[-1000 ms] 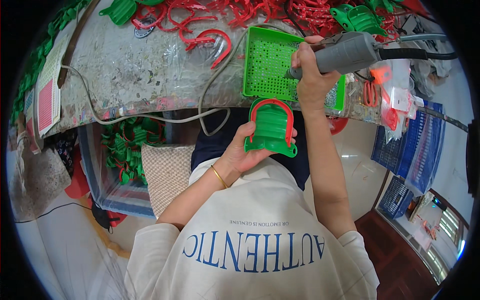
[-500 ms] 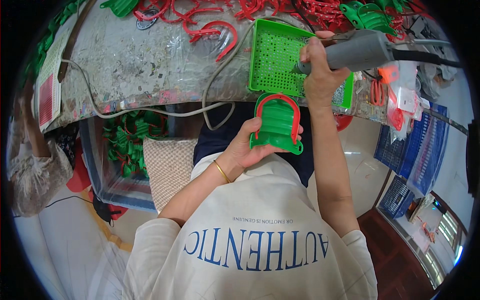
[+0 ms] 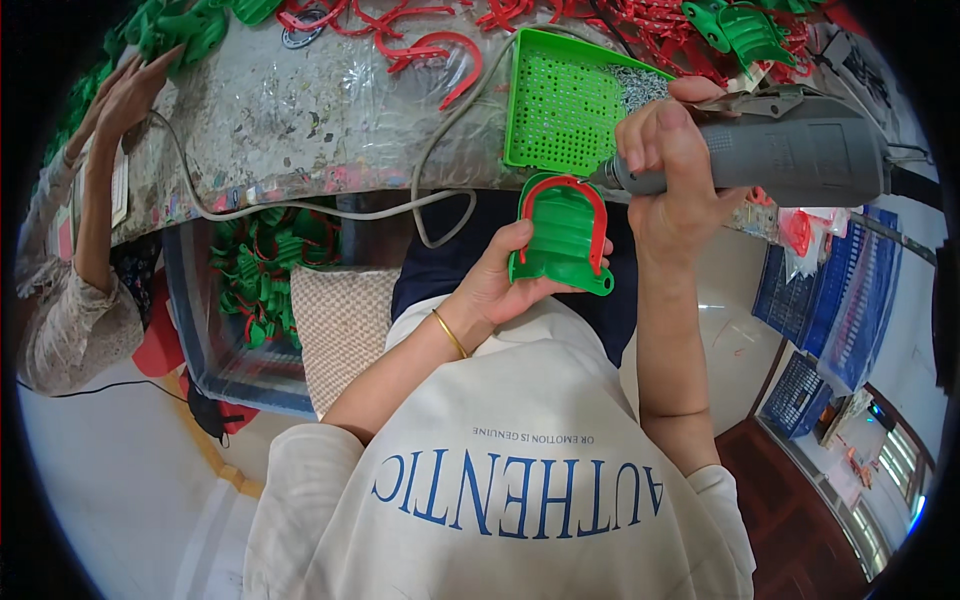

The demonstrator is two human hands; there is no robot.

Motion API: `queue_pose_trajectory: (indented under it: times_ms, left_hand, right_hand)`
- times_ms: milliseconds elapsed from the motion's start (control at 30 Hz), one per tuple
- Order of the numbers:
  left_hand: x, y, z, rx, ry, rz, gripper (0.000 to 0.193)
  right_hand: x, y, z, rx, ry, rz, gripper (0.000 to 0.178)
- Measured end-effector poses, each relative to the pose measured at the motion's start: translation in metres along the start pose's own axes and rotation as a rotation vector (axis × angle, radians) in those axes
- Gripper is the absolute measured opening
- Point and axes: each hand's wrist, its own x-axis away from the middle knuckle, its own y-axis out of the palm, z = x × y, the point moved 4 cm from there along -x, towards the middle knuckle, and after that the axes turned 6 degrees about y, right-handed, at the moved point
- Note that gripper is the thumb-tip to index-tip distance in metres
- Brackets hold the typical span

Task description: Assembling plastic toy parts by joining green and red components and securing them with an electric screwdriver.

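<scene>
My left hand [image 3: 505, 275] is closed round the lower edge of a green plastic part [image 3: 560, 235], held just off the table's front edge. A red U-shaped strip [image 3: 600, 225] lies along the part's rim. In my right hand [image 3: 675, 165] is a grey electric screwdriver [image 3: 790, 150], its tip pointing left at the top right of the red strip. Whether the tip touches the strip, I cannot tell. Beyond the part stands a bright green perforated tray [image 3: 515, 110] with small metal screws [image 3: 640, 88] heaped at its right.
Red curved strips [image 3: 440, 55] and green parts [image 3: 745, 35] lie along the table's far side. A grey cable [image 3: 425, 160] loops over the front edge. Below left, a bin [image 3: 190, 330] holds green-and-red pieces. At the far left, another person's hands [image 3: 130, 95] reach over green parts.
My right hand has brought the screwdriver down and nearer, from over the tray to the red strip. The other person's hands have come into view at the far left.
</scene>
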Motion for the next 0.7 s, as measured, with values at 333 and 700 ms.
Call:
queue_pose_trajectory:
  times_ms: [333, 700]
  left_hand:
    - [0.004, 0.005, 0.000, -0.034, 0.001, 0.016, 0.074]
    - [0.012, 0.015, 0.007, -0.128, -0.007, 0.019, 0.078]
  right_hand:
    - [0.008, 0.002, 0.004, 0.140, 0.024, -0.001, 0.021]
    - [0.017, 0.009, -0.001, 0.004, -0.076, -0.027, 0.011]
